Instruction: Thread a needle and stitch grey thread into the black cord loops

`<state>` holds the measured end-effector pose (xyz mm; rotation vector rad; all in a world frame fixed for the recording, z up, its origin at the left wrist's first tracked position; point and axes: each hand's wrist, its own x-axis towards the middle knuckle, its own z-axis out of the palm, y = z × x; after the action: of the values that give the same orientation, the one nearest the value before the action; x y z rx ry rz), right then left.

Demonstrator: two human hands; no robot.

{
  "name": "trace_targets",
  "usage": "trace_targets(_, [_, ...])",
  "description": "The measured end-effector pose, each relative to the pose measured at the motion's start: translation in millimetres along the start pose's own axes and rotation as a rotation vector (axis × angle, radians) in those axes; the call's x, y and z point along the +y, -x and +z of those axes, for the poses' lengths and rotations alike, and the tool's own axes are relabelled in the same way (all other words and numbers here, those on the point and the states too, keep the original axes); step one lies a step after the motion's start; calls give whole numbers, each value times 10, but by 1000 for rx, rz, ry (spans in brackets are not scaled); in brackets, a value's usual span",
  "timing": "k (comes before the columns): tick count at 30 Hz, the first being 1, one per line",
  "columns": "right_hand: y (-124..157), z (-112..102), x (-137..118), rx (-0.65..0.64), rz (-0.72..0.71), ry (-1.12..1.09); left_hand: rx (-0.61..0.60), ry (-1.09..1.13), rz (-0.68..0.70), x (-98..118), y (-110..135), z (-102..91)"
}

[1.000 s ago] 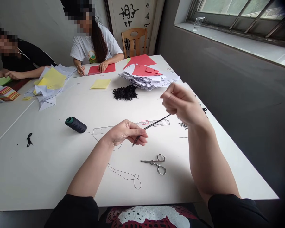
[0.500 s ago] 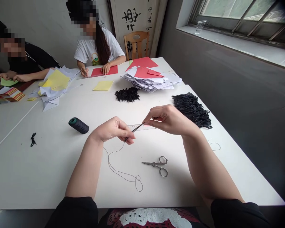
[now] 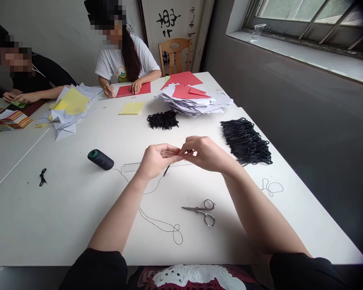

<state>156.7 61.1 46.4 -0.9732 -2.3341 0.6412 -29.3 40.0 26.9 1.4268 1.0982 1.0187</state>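
Note:
My left hand [image 3: 159, 160] and my right hand [image 3: 206, 154] meet above the white table [image 3: 63, 217], fingertips together. Both pinch a thin black needle [image 3: 166, 170], whose upper part is hidden by my fingers. A fine black thread [image 3: 153, 190] runs from below my left hand and across the table to a loose loop. Steel scissors [image 3: 202, 212] lie below my right hand, touching neither hand. A dark thread spool [image 3: 100, 159] lies on its side left of my left hand, and a clear ruler [image 3: 130, 167] lies partly beneath my hands.
A bundle of black cord loops [image 3: 245, 142] lies at the right, with a smaller one [image 3: 162, 120] ahead. A stack of white and red paper [image 3: 193, 100] stands beyond. Two seated people [image 3: 125, 60] work at the far end and left, among scattered paper.
My right hand has moved left and down until its fingertips meet my left hand. The needle now sits more steeply between them, and the view has shifted slightly.

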Motion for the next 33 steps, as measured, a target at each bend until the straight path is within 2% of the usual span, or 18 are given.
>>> trace_targets(8, [-8,-14,40,58,-70,-12,-6,-32,-137,37,14,-148])
trace_targets(12, [-30,-12,53,128,-133,-99,-110,84,-193,46,8,-204])
trace_targets(14, [-50,12,50,133,-99,-212,-144,179,-198,61,3,-229])
trace_targets(16, [-72,61,40,139,-21,-344,-108,284,-174,70,-9,-241])
trace_targets(19, [-98,165,19,158,46,-422,33,334,-94,54,-37,-233])
trace_targets(21, [-104,226,8,178,25,-331,127,251,-19,28,-50,-217])
trace_targets(23, [-100,264,4,201,-28,-134,174,86,73,-1,-49,-198])
trace_targets(27, [-80,273,-2,181,-105,247,205,-400,322,-58,-18,-156])
trace_targets(30, [-73,260,-15,131,-145,348,202,-734,431,-98,-7,-130])
trace_targets(33, [-72,242,-9,107,-162,317,170,-792,419,-103,-12,-131])
